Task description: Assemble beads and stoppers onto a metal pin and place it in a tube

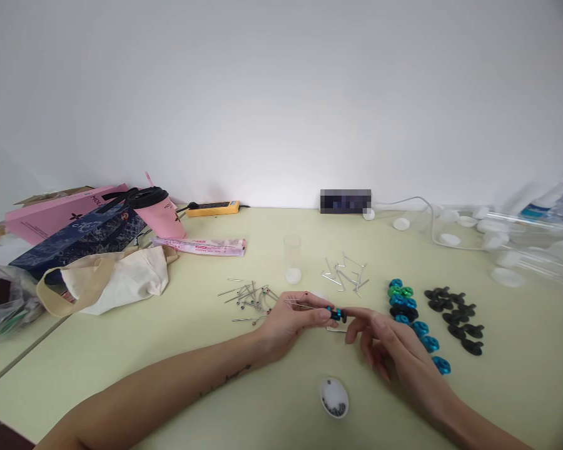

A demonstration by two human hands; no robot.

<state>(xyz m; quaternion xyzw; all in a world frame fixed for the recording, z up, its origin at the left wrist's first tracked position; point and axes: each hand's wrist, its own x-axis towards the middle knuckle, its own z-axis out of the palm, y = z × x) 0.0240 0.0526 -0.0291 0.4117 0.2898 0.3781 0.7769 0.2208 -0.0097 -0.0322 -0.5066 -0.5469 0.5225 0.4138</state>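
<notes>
My left hand [293, 319] pinches a small blue and black knob-like part [335, 314], and a thin metal rod [303, 304] reaches back across its fingers. My right hand [394, 350] has its index finger stretched to the black end of that part, with the thumb apart and the other fingers loosely bent. Under the hands lies a bent metal key [336, 330], partly hidden. Nearer to me sits a small white dish [328, 390] with tiny dark metal pieces in it. Several blue knobs [430, 344], with green and black ones among them, line up beside my right hand.
Black paddle-like pieces [472, 347] lie at right, thin metal rods [248, 297] at left, bent keys [344, 275] behind. A clear tube [292, 259] stands mid-table. Farther out are a pink cup [164, 215], a cloth bag [122, 281], a power strip [213, 208] and clear tubes [535, 262].
</notes>
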